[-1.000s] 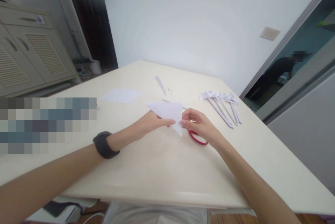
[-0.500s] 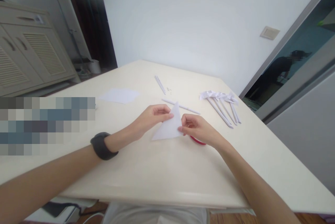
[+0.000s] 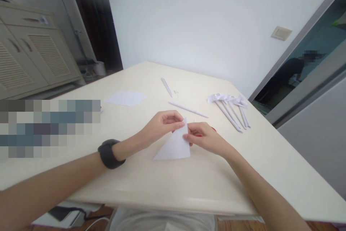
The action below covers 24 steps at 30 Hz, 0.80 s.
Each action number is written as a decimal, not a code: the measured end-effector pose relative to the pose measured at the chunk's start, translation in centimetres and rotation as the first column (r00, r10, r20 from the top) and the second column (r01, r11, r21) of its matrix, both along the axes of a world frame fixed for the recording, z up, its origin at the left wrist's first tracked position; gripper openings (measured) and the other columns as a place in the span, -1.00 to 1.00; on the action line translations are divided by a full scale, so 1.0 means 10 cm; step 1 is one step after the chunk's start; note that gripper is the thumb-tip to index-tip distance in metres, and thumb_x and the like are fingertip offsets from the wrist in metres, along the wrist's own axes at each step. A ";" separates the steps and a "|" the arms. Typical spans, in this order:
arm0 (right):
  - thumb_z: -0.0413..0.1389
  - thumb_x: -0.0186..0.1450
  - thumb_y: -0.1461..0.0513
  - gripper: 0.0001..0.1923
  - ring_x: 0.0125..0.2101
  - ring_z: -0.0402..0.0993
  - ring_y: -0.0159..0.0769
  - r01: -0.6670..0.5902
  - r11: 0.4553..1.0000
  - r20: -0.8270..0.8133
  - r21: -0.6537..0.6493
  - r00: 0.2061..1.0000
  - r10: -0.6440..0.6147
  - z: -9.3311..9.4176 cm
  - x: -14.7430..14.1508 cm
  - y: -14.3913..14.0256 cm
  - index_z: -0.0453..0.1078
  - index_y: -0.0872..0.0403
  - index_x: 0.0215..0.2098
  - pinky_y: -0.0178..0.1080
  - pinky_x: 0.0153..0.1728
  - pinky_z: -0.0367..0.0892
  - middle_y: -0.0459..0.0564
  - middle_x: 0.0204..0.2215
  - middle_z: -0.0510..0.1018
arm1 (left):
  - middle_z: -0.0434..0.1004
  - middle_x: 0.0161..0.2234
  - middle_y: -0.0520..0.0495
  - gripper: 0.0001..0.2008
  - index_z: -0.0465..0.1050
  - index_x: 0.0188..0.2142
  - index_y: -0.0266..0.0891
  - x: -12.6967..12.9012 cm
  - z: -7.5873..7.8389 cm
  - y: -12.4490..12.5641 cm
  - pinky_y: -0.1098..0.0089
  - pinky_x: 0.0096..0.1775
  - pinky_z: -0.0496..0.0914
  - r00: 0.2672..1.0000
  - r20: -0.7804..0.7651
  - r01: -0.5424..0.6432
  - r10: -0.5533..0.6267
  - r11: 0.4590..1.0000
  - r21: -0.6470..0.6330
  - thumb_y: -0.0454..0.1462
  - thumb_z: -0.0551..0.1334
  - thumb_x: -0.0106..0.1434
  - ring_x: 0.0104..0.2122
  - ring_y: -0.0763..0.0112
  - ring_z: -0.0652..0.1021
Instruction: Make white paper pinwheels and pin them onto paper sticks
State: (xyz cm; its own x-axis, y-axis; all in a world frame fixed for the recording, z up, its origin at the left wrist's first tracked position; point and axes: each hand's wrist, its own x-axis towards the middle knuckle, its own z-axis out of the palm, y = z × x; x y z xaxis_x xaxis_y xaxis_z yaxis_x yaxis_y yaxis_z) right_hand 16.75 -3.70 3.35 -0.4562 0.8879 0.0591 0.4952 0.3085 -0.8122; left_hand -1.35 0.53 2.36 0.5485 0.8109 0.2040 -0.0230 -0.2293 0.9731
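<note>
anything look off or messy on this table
Nothing stands out. Both hands, left and right, pinch a folded white paper triangle with clean edges. The paper pinwheels lie grouped, the loose sheet lies flat, and nothing looks torn or spilled.

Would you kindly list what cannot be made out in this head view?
- Red scissors: almost wholly hidden behind the right hand.
- Folded paper triangle: its upper corner is covered by fingers of the left hand.
- Tiny items beyond the paper stick: too small to identify.
- Table's left part: pixelated block.
</note>
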 end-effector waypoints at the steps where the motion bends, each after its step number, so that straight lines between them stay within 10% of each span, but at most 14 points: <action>1: 0.01 0.20 0.22 -0.77 -0.54 0.30 -0.44 -0.016 1.000 0.008 0.001 1.000 0.016 0.00 0.00 0.00 0.16 0.09 -0.60 -0.36 -0.50 0.13 -0.15 -0.60 0.36 | 0.40 -0.46 0.04 -0.87 0.37 -0.43 -0.26 0.00 0.00 0.00 0.46 -0.37 0.27 1.000 0.002 -0.007 0.007 1.000 0.014 -0.22 0.24 0.11 -0.44 0.49 0.39; 24: -0.03 0.24 0.10 -0.70 -0.52 0.33 -0.40 0.027 0.999 -0.010 -0.018 1.000 -0.027 -0.05 0.03 0.06 0.22 0.09 -0.56 -0.34 -0.50 0.15 -0.09 -0.57 0.40 | 0.51 -0.43 -0.03 -0.81 0.42 -0.42 -0.25 -0.05 0.02 0.07 0.42 -0.35 0.29 0.983 -0.182 0.028 -0.034 0.999 -0.041 -0.15 0.23 0.08 -0.39 0.39 0.47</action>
State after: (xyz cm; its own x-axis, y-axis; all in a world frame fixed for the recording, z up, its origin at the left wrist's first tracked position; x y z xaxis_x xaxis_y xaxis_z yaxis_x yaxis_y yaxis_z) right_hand 17.08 -3.09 2.87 -0.4315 0.9009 0.0471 0.4951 0.2801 -0.8224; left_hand -1.89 1.26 2.57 0.5986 0.7981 0.0679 0.1492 -0.1943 0.9695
